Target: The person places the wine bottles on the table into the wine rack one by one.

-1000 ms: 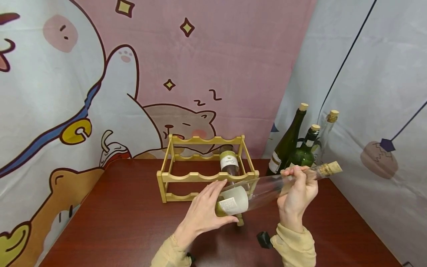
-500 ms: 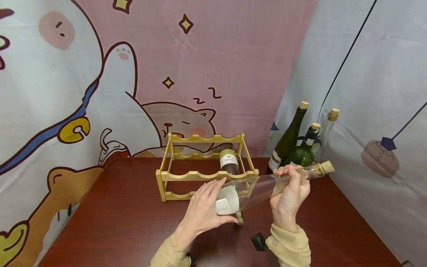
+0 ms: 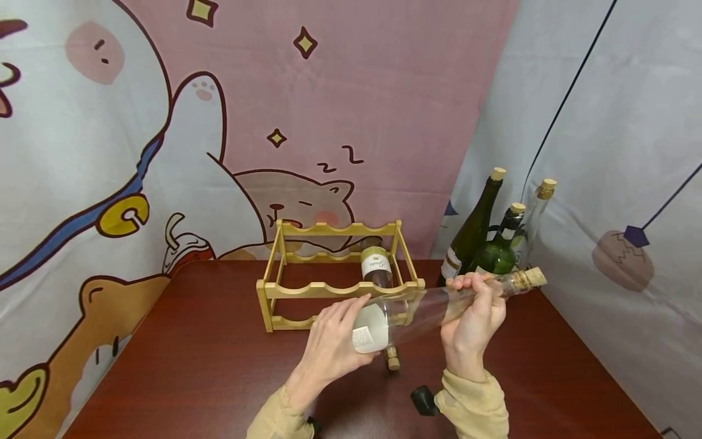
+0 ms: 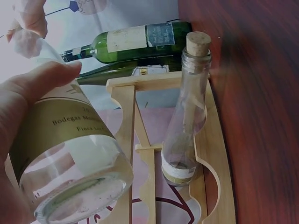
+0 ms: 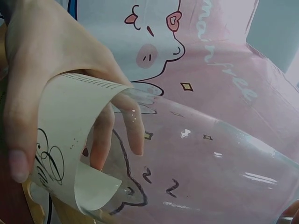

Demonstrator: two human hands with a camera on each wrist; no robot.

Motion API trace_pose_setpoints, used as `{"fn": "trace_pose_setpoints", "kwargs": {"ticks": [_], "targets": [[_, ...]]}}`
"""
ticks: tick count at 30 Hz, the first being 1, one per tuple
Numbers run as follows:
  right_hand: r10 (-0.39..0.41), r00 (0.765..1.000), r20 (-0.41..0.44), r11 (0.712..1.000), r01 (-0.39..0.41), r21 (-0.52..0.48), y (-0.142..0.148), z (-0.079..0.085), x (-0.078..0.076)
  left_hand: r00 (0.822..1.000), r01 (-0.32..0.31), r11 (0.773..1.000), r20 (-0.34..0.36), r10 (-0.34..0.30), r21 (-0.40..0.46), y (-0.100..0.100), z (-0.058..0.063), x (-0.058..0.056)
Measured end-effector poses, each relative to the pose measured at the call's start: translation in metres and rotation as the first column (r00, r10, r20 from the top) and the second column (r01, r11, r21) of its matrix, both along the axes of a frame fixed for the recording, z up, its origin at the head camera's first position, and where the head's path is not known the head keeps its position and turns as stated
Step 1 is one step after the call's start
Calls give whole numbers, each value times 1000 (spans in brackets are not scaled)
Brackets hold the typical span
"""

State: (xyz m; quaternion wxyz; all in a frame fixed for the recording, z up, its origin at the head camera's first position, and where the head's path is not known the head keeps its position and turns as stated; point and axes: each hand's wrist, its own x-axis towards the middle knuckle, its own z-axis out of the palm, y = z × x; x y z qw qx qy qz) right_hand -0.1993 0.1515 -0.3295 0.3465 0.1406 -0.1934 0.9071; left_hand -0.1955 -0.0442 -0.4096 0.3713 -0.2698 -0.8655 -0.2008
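A clear glass wine bottle with a cork stopper is held aslant in front of the rack, its neck to the upper right. My left hand grips the labelled base, thumb and fingers round it; the left wrist view shows the thumb lying across the gold and white label. My right hand holds the neck just below the cork. Behind the bottle stands a wooden wine rack. Another clear corked bottle lies in its right part, cork end toward me.
At the back right of the table stand a tall dark green bottle, a rounder green bottle and a clear corked bottle. A printed cloth hangs close behind.
The bottle and my right hand have moved left. The base sits deeper in my left hand, whose thumb has come in against it. The bottle's label has turned.
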Motion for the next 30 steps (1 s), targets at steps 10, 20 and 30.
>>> {"fn": "trace_pose_setpoints", "kwargs": {"ticks": [10,20,30], "targets": [[38,999,23,999,-38,-9,-1,-3,1,1000,-6,1000,18,6,10,-3,3,2],[76,995,64,997,-77,12,-2,-7,-7,999,-27,999,26,26,18,-8,3,0],[-12,982,188,954,-45,297,8,-13,-9,998,-44,998,52,42,39,-13,6,-1]]}}
